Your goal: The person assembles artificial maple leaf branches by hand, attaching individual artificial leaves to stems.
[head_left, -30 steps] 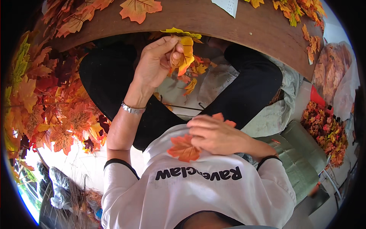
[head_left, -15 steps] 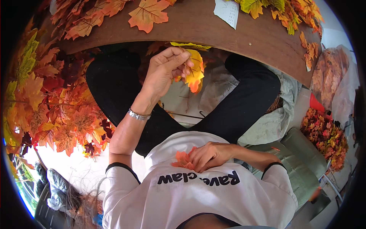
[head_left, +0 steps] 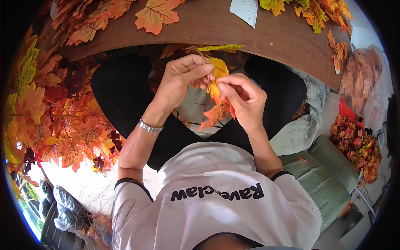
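Observation:
My left hand (head_left: 181,79) is closed in a pinch on a thin brown stem with a yellow and orange artificial leaf spray (head_left: 218,66). It is held just below the table's curved edge, above my crossed legs. My right hand (head_left: 248,98) has its thumb and forefinger pinched together right beside the left fingertips, close to the stem. An orange artificial leaf (head_left: 216,115) hangs below the right fingers and appears held in that hand; its stem end is hidden. A yellow-green leaf (head_left: 223,48) sticks out by the table edge behind the hands.
Ahead curves a brown table (head_left: 200,29) bearing orange leaves (head_left: 156,16) and a white paper slip (head_left: 245,11). A big pile of autumn leaves (head_left: 62,112) fills the left. At right are a green padded seat (head_left: 321,175), a leaf bunch (head_left: 354,146) and a plastic bag (head_left: 375,91).
My right hand has risen from against my shirt to the left hand, bringing the orange leaf with it. My left hand stays nearly in place, still pinching the stem.

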### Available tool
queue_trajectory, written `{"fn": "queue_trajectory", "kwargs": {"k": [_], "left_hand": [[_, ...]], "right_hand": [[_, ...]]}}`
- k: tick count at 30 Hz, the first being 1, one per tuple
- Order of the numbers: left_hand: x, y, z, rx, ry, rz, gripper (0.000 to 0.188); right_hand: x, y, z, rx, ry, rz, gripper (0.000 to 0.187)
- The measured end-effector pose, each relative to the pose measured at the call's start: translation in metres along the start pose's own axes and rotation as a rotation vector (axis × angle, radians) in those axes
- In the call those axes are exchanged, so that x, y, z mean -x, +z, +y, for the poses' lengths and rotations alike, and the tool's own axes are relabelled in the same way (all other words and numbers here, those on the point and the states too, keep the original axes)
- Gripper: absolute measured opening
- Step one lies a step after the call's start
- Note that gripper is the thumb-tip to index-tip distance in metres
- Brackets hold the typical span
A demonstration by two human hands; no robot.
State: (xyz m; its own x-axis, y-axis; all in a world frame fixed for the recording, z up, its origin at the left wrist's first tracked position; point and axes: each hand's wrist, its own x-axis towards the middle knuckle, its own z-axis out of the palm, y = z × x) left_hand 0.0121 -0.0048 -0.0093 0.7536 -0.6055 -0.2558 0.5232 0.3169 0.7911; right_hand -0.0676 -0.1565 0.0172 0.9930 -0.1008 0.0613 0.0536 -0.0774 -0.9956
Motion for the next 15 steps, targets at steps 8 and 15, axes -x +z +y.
{"fn": "queue_trajectory", "kwargs": {"k": [8,15], "left_hand": [[0.0025,-0.0007,-0.0023,-0.027,0.075,-0.036,0.008],[0.0033,-0.0024,0.0007,-0.009,0.031,-0.114,0.008]], "right_hand": [[-0.0020,0.0110,0.0056,-0.108,-0.108,0.122,0.019],[-0.0008,0.0098,0.0079,-0.138,-0.085,0.105,0.019]]}}
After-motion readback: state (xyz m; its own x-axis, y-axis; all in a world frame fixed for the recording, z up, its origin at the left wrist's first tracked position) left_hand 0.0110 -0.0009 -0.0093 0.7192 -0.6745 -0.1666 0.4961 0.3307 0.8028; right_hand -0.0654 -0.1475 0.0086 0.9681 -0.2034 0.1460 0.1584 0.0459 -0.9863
